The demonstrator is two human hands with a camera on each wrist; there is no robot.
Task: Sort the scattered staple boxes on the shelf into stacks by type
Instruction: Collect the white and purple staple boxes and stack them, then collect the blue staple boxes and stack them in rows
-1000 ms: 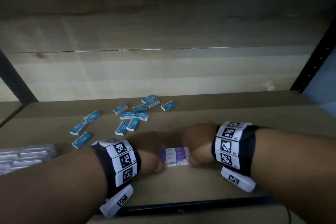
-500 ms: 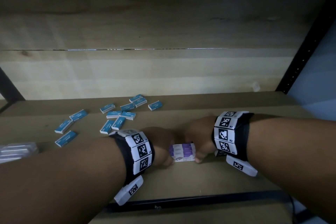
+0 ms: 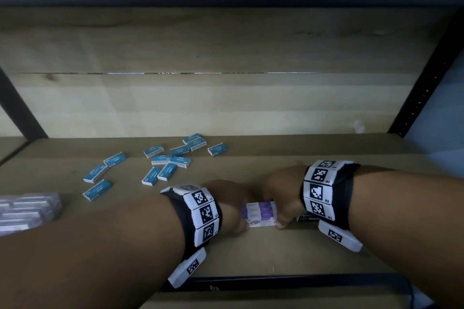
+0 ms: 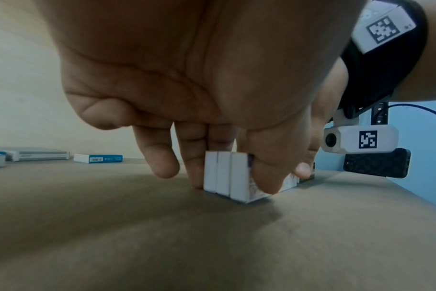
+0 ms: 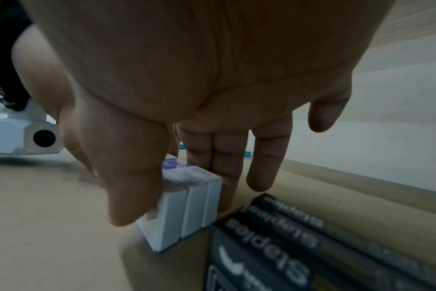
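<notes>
Three purple-and-white staple boxes (image 3: 261,214) stand on edge side by side on the brown shelf board (image 3: 251,251). My left hand (image 3: 238,221) grips their left end, its thumb (image 4: 264,177) on the near face and its fingers (image 4: 194,167) behind. My right hand (image 3: 278,211) grips the right end of the purple boxes (image 5: 187,206) the same way, thumb in front, fingers behind. Black staple boxes (image 5: 286,246) lie just right of them, mostly hidden under my right wrist in the head view. Several blue staple boxes (image 3: 165,165) lie scattered at the back left.
Clear-wrapped grey packs (image 3: 25,208) sit at the left edge. A black rail (image 3: 276,281) runs along the shelf front, a black upright (image 3: 424,88) rises at the right, and a wooden back wall (image 3: 226,108) closes the shelf.
Both hands have slid the purple boxes a little to the right along the shelf, closer to the black boxes. The grip looks the same.
</notes>
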